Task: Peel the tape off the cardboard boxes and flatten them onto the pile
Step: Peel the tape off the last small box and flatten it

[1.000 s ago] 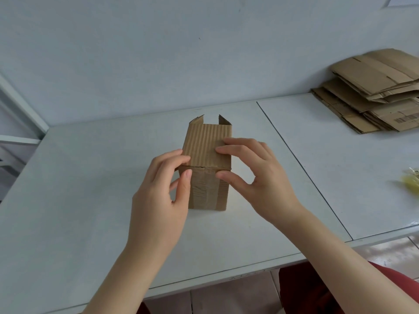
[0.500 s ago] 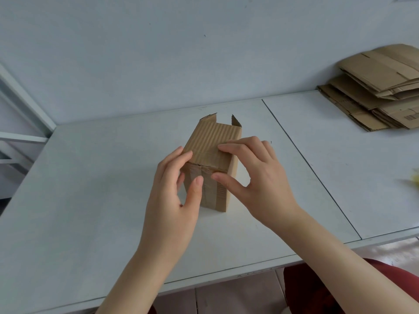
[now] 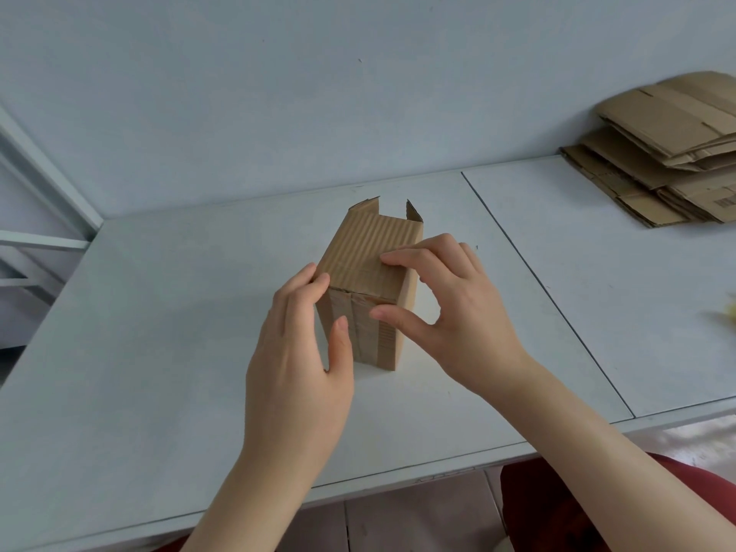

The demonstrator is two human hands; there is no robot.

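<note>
A small brown cardboard box point(image 3: 368, 249) lies on its side in the middle of the white table point(image 3: 159, 312), its open flaps at the far end. A strip of clear tape point(image 3: 360, 332) runs down the closed near end. My left hand point(image 3: 298, 360) holds the box's left side, thumb on the taped face, fingers at the top left corner. My right hand point(image 3: 450, 312) grips the near top right corner, fingers curled on the top face and thumb pressed on the taped end. The pile of flattened boxes point(image 3: 669, 153) lies at the far right.
A seam point(image 3: 545, 288) splits the tabletop to the right of the box. Something yellow point(image 3: 731, 312) shows blurred at the right edge. A wall rises behind the table. A white shelf frame point(image 3: 44, 233) stands at the left. My red-clad lap point(image 3: 577, 507) is below the table's front edge.
The box has turned slightly clockwise, so its right side now shows. My left thumb has slid down the taped end. My right hand keeps its hold on the near corner.
</note>
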